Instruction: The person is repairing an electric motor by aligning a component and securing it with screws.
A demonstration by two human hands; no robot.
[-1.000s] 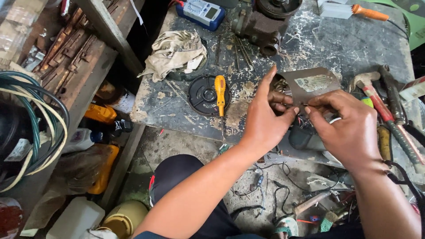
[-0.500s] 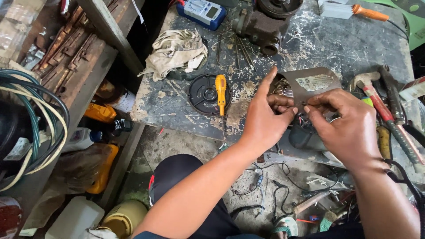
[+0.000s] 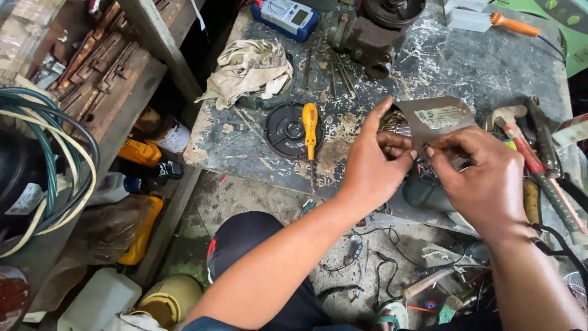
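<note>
Both my hands work at a small grey motor (image 3: 436,119) with a labelled metal housing, lying at the near edge of a worn workbench (image 3: 429,55). My left hand (image 3: 375,160) pinches thin wires at the motor's left side, index finger raised. My right hand (image 3: 484,181) pinches the same wires from the right, thumb and forefinger closed on them. The lower part of the motor is hidden behind my hands.
A yellow-handled screwdriver (image 3: 310,125) lies on a black round cover (image 3: 288,130). A dirty rag (image 3: 250,70), a blue multimeter (image 3: 286,16), a rusty pump body (image 3: 367,37), a hammer (image 3: 520,141) and an orange-handled tool (image 3: 511,24) are on the bench. Coiled hose (image 3: 37,159) at left; wires on the floor.
My hands have stayed at the motor; the fingers shifted slightly on the wires, and the left index finger stays raised.
</note>
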